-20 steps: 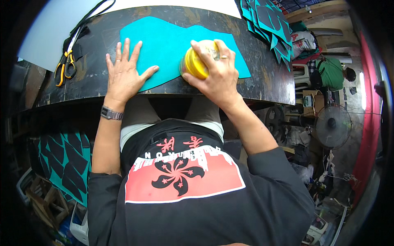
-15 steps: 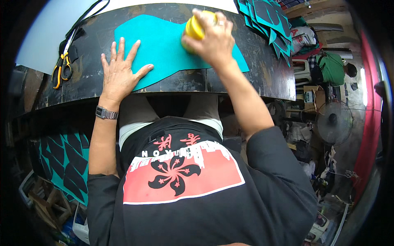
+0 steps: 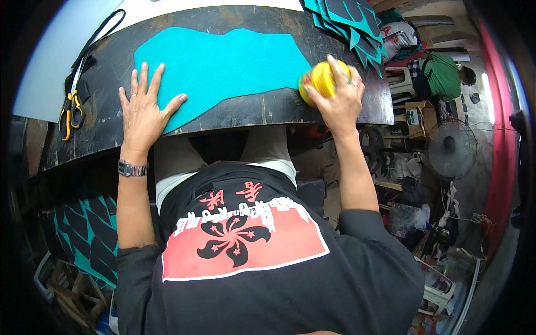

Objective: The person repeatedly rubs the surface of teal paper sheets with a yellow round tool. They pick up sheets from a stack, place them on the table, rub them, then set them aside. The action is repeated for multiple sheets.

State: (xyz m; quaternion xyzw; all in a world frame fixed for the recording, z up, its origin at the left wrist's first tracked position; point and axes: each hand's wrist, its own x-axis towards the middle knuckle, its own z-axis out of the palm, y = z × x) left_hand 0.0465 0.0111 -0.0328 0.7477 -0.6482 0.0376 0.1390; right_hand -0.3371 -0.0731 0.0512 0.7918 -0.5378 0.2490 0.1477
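A cut sheet of turquoise material point(image 3: 234, 67) lies flat on the black worktable point(image 3: 245, 114). My left hand point(image 3: 144, 111) rests at its left edge with spread fingers, thumb on the sheet, and holds nothing. Past the sheet's right corner, my right hand point(image 3: 341, 100) is wrapped around a squat, yellow, can-like object point(image 3: 322, 79). That object is tilted and partly smeared by motion; its underside shows some red, and its exact kind cannot be made out. It is at the table's right side, close to the near edge.
Scissors with yellow and black handles point(image 3: 71, 114) lie at the table's left. Turquoise and black cut pieces point(image 3: 349, 28) are stacked at the far right, and more cut pieces point(image 3: 89, 234) sit low on the left. A fan point(image 3: 451, 146) stands to the right, below a person in green point(image 3: 444, 75).
My right hand has moved right and nearer with the yellow object, off the turquoise sheet to beside its right corner. The left hand keeps its place at the sheet's edge.
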